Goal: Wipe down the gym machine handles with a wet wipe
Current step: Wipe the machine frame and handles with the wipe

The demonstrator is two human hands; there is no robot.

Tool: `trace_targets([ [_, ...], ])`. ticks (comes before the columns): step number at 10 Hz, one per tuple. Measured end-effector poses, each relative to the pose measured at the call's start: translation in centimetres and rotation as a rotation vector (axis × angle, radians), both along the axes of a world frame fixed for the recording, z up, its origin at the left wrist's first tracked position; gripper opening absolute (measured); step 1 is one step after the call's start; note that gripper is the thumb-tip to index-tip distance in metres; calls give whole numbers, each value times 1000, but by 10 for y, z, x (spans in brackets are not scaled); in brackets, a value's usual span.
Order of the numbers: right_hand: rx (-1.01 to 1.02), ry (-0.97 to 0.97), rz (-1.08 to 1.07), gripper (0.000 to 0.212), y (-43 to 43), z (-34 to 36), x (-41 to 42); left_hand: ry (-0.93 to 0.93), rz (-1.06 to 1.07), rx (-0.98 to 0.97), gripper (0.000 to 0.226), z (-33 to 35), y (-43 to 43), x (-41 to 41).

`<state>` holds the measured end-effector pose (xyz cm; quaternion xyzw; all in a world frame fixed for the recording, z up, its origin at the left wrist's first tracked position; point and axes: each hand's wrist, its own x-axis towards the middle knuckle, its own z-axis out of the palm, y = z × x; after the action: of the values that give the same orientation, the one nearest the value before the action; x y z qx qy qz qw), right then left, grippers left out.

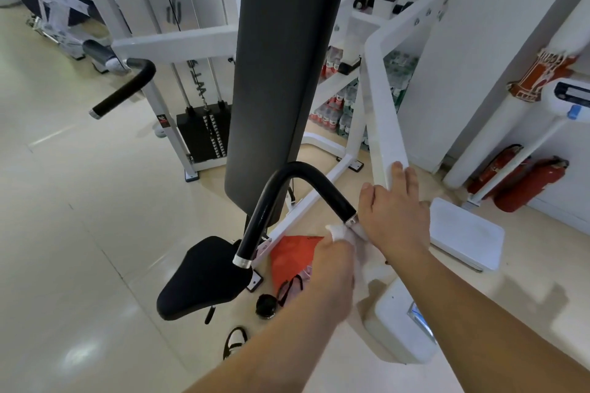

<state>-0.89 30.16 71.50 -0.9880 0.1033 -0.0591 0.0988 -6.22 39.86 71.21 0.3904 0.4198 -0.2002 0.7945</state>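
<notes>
The near black handle (287,175) of the white gym machine curves down to a chrome collar on each end. My left hand (332,268) grips a bunched white wet wipe (343,231) pressed against the white tube just below the handle's right collar. My right hand (396,214) rests with straight fingers on the lower end of the white machine arm (380,99), right beside the wipe. A second black handle (127,86) sticks out at the left, untouched.
A tall grey back pad (281,73) and a black seat (201,277) stand in the middle. On the floor lie a red bag (290,255), a black round lid (265,306) and a white scale (463,233). Red fire extinguishers (526,185) lean at the right wall.
</notes>
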Motion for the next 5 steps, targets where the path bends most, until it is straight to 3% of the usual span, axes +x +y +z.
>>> trace_targets([
  [1, -26, -17, 95, 57, 0, -1, -5, -135, -183, 309, 18, 50, 51, -2],
  [2, -86, -29, 182, 56, 1, -1, -7, -485, -59, 624, 23, 81, 91, 34],
  [3, -126, -21, 188, 58, 1, -1, -7, -1034, -246, 1322, 28, 95, 113, 59],
  [4, -157, -48, 188, 60, 2, -3, -7, -1296, -744, 1976, 37, 65, 140, 77],
  [5, -179, -47, 189, 62, 1, -6, -6, -1174, -1262, 2037, 63, 13, 168, 61],
])
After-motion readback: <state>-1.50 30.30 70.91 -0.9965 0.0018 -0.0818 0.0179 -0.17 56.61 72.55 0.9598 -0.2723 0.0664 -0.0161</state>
